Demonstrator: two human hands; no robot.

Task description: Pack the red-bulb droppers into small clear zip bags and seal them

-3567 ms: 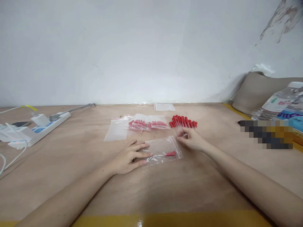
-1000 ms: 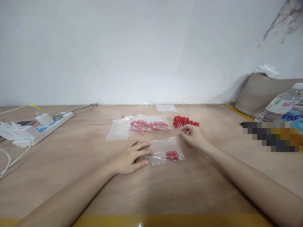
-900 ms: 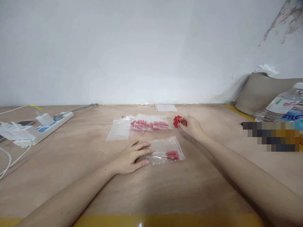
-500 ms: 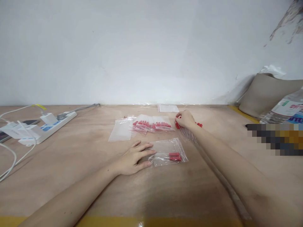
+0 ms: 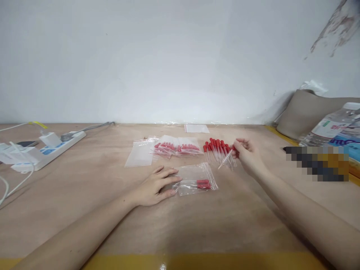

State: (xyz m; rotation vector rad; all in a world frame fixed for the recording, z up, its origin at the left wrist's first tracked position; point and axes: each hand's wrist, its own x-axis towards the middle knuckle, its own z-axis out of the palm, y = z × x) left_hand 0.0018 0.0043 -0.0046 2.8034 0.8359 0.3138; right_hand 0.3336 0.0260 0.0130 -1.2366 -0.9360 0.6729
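My left hand (image 5: 157, 186) lies flat with fingers spread, its fingertips on the left end of a clear zip bag (image 5: 188, 173). Inside that bag are red-bulbed droppers (image 5: 203, 183), their bulbs near the zip end at the right. Between the fingertips of my right hand (image 5: 244, 152) is a dropper (image 5: 225, 159), held by its red bulb with the clear tube pointing down to the left. Just left of that hand lies a fanned pile of several loose droppers (image 5: 216, 146), red bulbs toward the wall. Filled zip bags (image 5: 180, 146) overlap one another behind the open-lying bag.
Flat zip bags (image 5: 139, 153) lie left of the filled ones, and another zip bag (image 5: 197, 128) is near the wall. A white power strip (image 5: 70, 140) with chargers and cables stands at the left. At the right are a plastic bottle (image 5: 326, 127) and a grey-brown rolled sheet (image 5: 295, 112).
My right hand has lifted away from the pile toward the right, with one dropper now in its fingers. The left hand stays on the bag. The view has shifted slightly.
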